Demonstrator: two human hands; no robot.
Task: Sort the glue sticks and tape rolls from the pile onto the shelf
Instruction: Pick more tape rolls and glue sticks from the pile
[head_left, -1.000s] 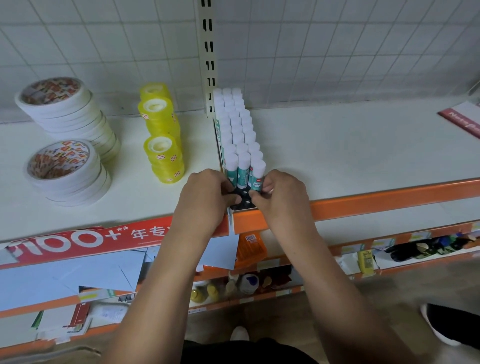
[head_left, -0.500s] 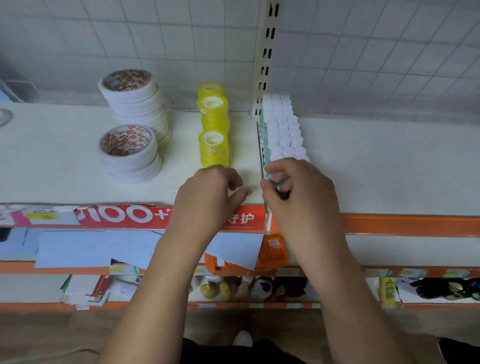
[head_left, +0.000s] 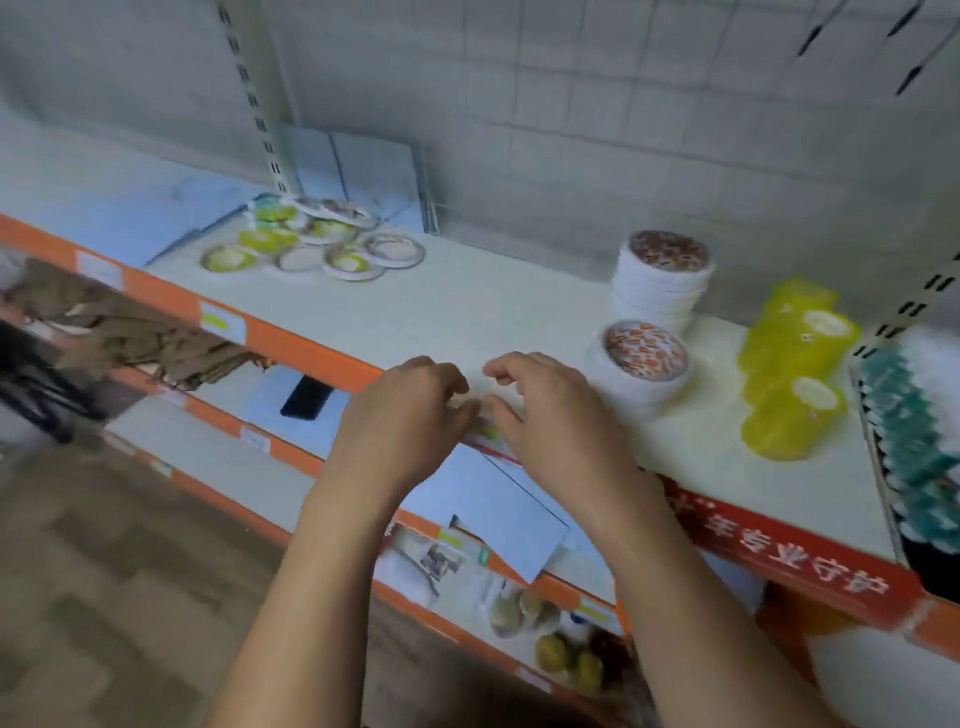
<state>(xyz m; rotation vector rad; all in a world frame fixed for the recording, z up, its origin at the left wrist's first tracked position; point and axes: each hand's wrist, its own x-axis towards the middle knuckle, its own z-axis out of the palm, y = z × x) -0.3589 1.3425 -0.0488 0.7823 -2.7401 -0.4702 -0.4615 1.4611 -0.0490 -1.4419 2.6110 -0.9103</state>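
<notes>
Centre of frame: left hand (head_left: 410, 415) and right hand (head_left: 550, 415) hover loosely curled, holding nothing. Unsorted tape rolls (head_left: 311, 244) lie upper left on the shelf (head_left: 493, 312); probably light, rigid, best pinched across the rim.

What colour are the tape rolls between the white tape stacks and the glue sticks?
The tape rolls are translucent yellow; the head view shows them.
</notes>
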